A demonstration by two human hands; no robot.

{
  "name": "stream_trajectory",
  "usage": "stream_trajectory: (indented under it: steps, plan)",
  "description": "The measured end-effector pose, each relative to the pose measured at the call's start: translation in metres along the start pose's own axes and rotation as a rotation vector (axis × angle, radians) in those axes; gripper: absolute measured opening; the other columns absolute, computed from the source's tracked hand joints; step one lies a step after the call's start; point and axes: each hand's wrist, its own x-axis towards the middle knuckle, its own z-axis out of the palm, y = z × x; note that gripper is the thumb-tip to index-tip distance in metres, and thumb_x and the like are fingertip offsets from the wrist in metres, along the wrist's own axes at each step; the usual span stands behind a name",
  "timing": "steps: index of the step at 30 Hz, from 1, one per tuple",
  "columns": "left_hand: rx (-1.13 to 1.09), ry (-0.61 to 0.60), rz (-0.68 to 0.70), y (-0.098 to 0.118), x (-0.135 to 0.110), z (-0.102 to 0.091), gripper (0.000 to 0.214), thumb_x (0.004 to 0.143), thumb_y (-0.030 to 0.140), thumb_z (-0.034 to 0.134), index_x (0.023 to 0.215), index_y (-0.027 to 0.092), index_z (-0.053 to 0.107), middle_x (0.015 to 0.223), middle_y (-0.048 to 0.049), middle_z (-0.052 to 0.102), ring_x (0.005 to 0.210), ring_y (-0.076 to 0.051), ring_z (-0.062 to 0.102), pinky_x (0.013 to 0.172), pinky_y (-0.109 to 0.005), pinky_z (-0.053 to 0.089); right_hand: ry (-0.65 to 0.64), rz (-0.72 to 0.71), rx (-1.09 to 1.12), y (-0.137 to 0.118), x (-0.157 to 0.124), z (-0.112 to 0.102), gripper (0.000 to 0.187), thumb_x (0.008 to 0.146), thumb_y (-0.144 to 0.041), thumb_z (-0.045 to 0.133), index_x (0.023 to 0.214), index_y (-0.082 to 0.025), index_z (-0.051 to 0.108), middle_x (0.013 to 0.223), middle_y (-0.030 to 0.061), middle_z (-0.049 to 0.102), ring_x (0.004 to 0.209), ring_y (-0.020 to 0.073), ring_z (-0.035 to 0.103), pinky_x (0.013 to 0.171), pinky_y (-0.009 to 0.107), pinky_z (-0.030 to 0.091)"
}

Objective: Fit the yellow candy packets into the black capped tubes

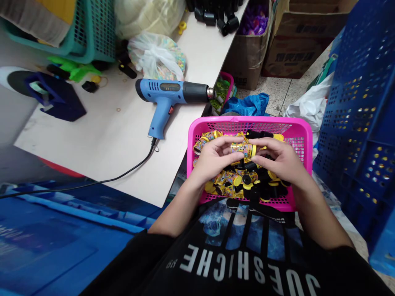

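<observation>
A pink plastic basket (296,131) rests on my lap, filled with several small yellow and black tubes with printed wrappers (234,181). Above the pile, my left hand (212,158) and my right hand (279,158) both pinch one small yellow printed tube (243,149) held sideways between their fingertips. The left fingers grip its left end, the right fingers its right end.
A blue heat gun (168,96) lies on the pale table (101,135), its black cord (123,174) trailing left. A knotted plastic bag (157,55), a teal basket (92,28) and a tape dispenser (52,94) sit further back. A blue crate (358,123) stands right, cardboard boxes (296,45) behind.
</observation>
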Motion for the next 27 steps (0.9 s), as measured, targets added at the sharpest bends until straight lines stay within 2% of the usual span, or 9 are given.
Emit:
stream_trajectory:
  steps: [2,4,8,11,17,20,23,25,27]
  plan:
    - [-0.046,-0.042,0.010,-0.003,-0.001,0.001,0.038,0.068,0.027,0.093,0.104,0.026,0.081,0.107,-0.0027,0.081,0.089,-0.015,0.077,0.082,-0.028,0.063,-0.016,0.003,0.091,0.002,0.001,0.004,0.035,0.086,-0.041,0.079,0.120,-0.032,0.075,0.134,0.0047,0.068,0.125,0.0239,0.065,0.103,0.040,0.055]
    - [-0.066,-0.074,0.014,-0.006,-0.002,0.003,0.036,0.073,0.028,0.090,0.107,0.027,0.080,0.111,-0.0029,0.080,0.094,-0.016,0.076,0.084,-0.029,0.062,-0.034,0.081,0.273,0.004,0.001,0.009,0.036,0.093,-0.049,0.070,0.126,-0.034,0.072,0.142,0.0036,0.065,0.135,0.0244,0.059,0.110,0.043,0.051]
    - [0.007,-0.110,0.082,-0.008,-0.005,0.009,0.037,0.072,0.030,0.092,0.107,0.027,0.080,0.115,-0.0039,0.080,0.111,-0.021,0.073,0.102,-0.036,0.057,-0.108,0.260,0.580,0.008,0.000,0.025,0.048,0.097,-0.060,0.059,0.135,-0.033,0.064,0.139,0.0050,0.067,0.124,0.0237,0.065,0.105,0.044,0.056]
    - [0.034,-0.117,0.126,-0.006,-0.007,0.012,0.037,0.072,0.032,0.092,0.107,0.026,0.081,0.120,-0.0049,0.079,0.117,-0.024,0.072,0.109,-0.040,0.053,-0.077,0.230,0.598,0.013,-0.002,0.036,0.052,0.093,-0.068,0.059,0.128,-0.031,0.067,0.136,0.0056,0.067,0.122,0.0248,0.065,0.100,0.043,0.058]
    - [0.127,-0.096,0.118,-0.006,-0.010,0.018,0.039,0.072,0.035,0.091,0.107,0.023,0.079,0.116,-0.0060,0.080,0.113,-0.024,0.073,0.105,-0.040,0.055,0.019,0.120,0.463,0.021,-0.002,0.043,0.046,0.090,-0.066,0.066,0.116,-0.029,0.070,0.132,0.0040,0.068,0.129,0.0247,0.060,0.114,0.043,0.046]
    - [0.134,-0.113,0.120,-0.002,-0.013,0.010,0.038,0.082,0.041,0.084,0.113,0.023,0.073,0.120,-0.0054,0.075,0.100,-0.019,0.073,0.090,-0.033,0.059,-0.017,0.147,0.494,0.018,0.000,0.033,0.052,0.095,-0.071,0.053,0.121,-0.028,0.068,0.128,0.0060,0.070,0.117,0.0239,0.067,0.100,0.042,0.055]
    - [0.330,0.020,0.193,0.010,-0.012,-0.019,0.039,0.092,0.046,0.070,0.124,0.026,0.063,0.124,-0.0054,0.069,0.097,-0.018,0.068,0.084,-0.030,0.057,0.077,0.166,0.263,0.011,0.007,0.021,0.050,0.100,-0.065,0.045,0.123,-0.027,0.066,0.124,0.0074,0.072,0.107,0.0230,0.069,0.090,0.040,0.056]
    - [0.613,0.157,0.285,0.018,-0.008,-0.046,0.038,0.095,0.046,0.065,0.127,0.026,0.059,0.126,-0.0074,0.065,0.111,-0.023,0.063,0.099,-0.036,0.052,0.135,0.167,-0.122,0.007,0.016,0.019,0.032,0.099,-0.049,0.056,0.114,-0.025,0.071,0.116,0.0073,0.075,0.104,0.0236,0.069,0.093,0.041,0.052]
    - [0.943,0.236,0.298,0.021,-0.002,-0.068,0.036,0.096,0.043,0.062,0.127,0.025,0.060,0.126,-0.0101,0.065,0.120,-0.029,0.057,0.110,-0.046,0.044,0.097,0.166,-0.496,0.004,0.027,0.024,0.019,0.095,-0.036,0.061,0.098,-0.022,0.074,0.104,0.0077,0.077,0.099,0.0256,0.067,0.093,0.043,0.049]
